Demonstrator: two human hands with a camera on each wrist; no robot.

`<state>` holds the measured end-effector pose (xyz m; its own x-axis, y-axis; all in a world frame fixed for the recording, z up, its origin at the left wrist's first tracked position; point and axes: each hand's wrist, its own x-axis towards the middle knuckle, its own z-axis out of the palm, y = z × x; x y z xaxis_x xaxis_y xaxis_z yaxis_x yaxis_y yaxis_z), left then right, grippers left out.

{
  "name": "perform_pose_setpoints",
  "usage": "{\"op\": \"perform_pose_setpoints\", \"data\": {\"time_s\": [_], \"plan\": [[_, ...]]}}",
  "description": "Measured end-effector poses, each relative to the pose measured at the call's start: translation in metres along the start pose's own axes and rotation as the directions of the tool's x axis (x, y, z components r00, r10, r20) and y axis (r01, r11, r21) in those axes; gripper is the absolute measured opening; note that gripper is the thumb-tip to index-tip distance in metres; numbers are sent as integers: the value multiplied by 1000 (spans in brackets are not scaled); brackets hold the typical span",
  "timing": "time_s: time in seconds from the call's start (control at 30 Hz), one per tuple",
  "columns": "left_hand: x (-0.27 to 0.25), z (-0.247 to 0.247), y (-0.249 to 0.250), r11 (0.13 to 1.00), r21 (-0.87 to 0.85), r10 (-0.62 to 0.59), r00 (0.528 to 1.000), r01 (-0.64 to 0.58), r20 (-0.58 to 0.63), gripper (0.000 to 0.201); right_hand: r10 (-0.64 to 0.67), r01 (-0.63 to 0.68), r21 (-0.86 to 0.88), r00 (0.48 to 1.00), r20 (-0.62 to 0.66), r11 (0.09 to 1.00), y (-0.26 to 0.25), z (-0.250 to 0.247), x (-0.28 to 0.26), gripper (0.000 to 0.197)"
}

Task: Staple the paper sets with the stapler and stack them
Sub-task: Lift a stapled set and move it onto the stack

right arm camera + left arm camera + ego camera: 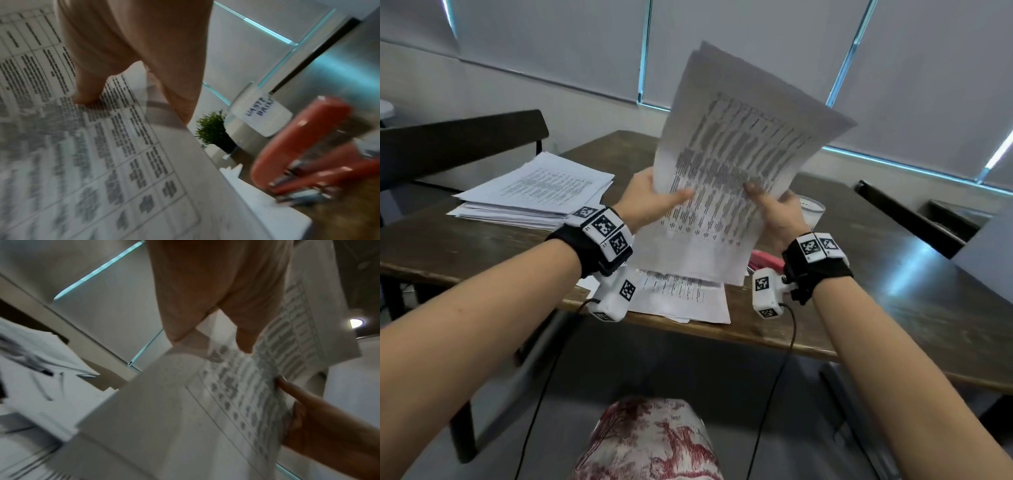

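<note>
**Two hands on one set, staple comes next**

Both the left hand (650, 198) and right hand (777, 212) pinch the set (726, 164) upright above the table (859, 308). Looks like squaring edges; next, a corner goes into the stapler (765, 262) underneath. Stack (534, 192) waits far left.

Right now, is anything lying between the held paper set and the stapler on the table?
Nothing visible. Both hands hold the paper set raised above the table; the red stapler lies just below its lower right corner, partly hidden by the sheets.
</note>
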<state>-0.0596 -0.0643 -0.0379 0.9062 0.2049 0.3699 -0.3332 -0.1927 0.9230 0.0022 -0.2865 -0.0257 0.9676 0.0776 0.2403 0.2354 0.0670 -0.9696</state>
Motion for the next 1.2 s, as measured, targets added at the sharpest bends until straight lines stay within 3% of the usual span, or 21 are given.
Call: {"op": "perform_pose_setpoints", "data": {"time_s": [0.07,0.13,0.17,0.3,0.4,0.53,0.73,0.87,1.03,1.2], "plan": [[4,7,13,997,-17,69,995,-71,-77,45,-103,101,-32,994,-47,994,-19,6,0,23],[11,9,24,991,-14,127,983,-130,-132,67,-194,193,-24,981,-30,981,-37,9,-1,17],[15,9,27,991,-7,130,981,-132,-146,65,-226,225,-28,974,-14,974,-43,8,2,15],[32,8,33,994,-5,109,979,-111,-171,28,-217,213,-86,975,-41,973,-52,1,5,20],[34,8,29,992,-14,123,971,-129,-206,27,-149,148,-42,989,-21,988,-38,-4,1,29],[31,16,23,993,-42,103,976,-113,-193,42,-124,123,-87,992,0,989,-22,-4,-2,43],[35,24,44,980,-46,171,938,-193,-302,15,-295,290,-113,955,-32,950,-42,6,6,19],[37,18,48,971,2,220,894,-238,-391,24,-368,364,-73,928,-63,929,-50,5,6,18],[26,13,16,992,9,122,922,-128,-366,40,-255,252,-117,967,-9,961,-23,-4,-3,38],[18,17,19,993,6,117,937,-121,-329,50,-233,234,-67,972,20,970,-19,-3,-9,27]]}}
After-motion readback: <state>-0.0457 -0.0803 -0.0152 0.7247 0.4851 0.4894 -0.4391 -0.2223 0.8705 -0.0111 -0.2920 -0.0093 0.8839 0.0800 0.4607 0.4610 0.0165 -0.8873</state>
